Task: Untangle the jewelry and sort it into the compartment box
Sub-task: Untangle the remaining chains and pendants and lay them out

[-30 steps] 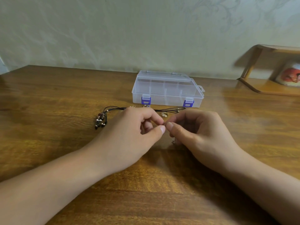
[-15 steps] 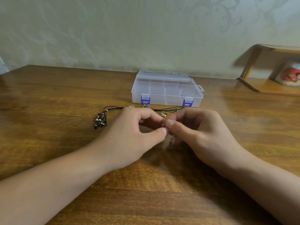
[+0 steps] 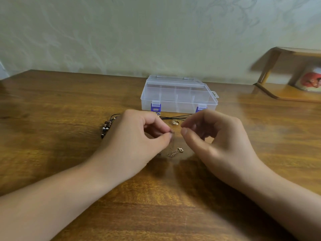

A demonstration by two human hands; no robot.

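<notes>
Head view: two bare hands hover low over a brown wooden table (image 3: 52, 119), close together but with a small gap between their fingertips. The left hand (image 3: 135, 141) pinches the upper end of one thin gold chain (image 3: 174, 152) between thumb and forefinger; the chain hangs down from that pinch and its lower part, ending in a small clasp, lies on the wood between the two wrists. The right hand (image 3: 217, 141) has its fingers curled with thumb and forefinger nearly meeting; whether it holds any strand cannot be told.

Beyond the hands lies one black cord necklace (image 3: 173, 117), its thin strands running left to right just in front of the box, with a cluster of dark and silvery beads (image 3: 106, 126) showing beside the left hand's back. One small gold ring (image 3: 175, 122) sits on the table just near the cord, between the two hands.

One clear plastic compartment box (image 3: 178, 94) with two purple latches stands closed at the far side, its dividers visible through the lid. At the far right edge stands one wooden shelf (image 3: 286, 91), with one blurred white-and-red object (image 3: 311, 80) under it.
</notes>
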